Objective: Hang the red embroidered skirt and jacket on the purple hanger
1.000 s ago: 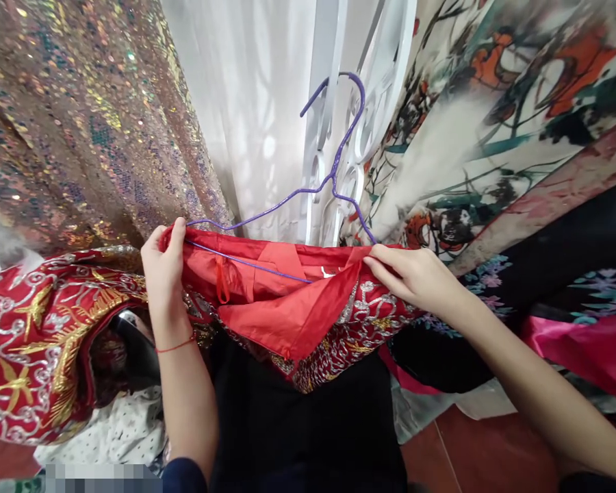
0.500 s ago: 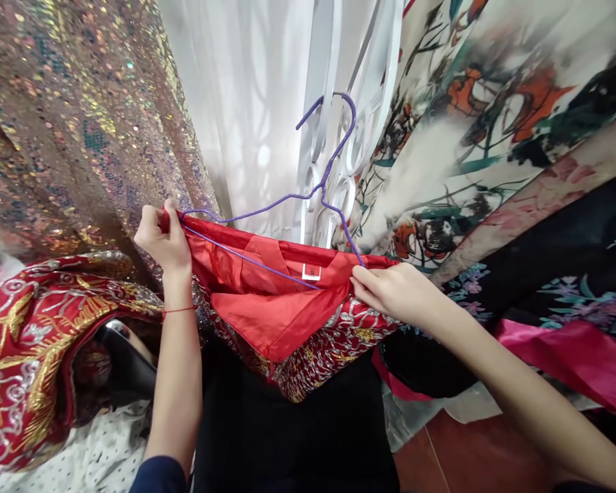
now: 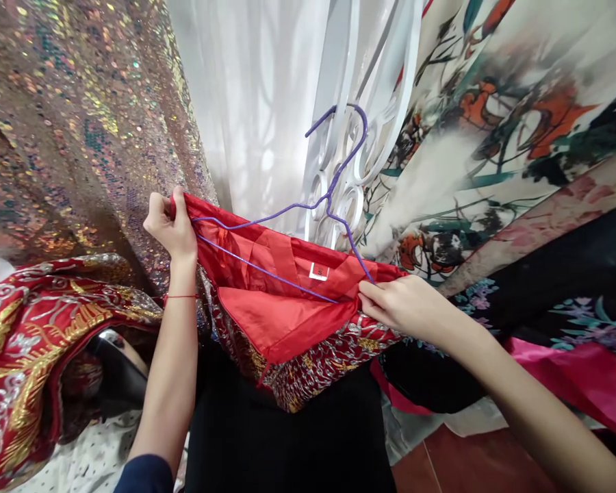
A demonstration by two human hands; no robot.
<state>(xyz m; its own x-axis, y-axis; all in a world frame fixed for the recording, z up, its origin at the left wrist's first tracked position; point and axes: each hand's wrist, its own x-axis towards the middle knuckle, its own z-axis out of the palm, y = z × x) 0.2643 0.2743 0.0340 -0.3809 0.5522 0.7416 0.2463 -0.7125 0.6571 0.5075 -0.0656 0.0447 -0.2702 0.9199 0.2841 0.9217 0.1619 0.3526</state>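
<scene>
The left hand [image 3: 170,224], a thin red cord on its wrist, pinches one end of the waistband of a red satin-lined garment embroidered in silver and gold [image 3: 282,315]. The right hand [image 3: 398,301] has its fingers clamped on the opposite end, beside a thin purple wire hanger [image 3: 321,198] lying across the opening

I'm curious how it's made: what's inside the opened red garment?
Red lining, a small label and the purple hanger's lower bar show. The right hand hides one hanger corner; the front flap covers whatever lies deeper.
</scene>
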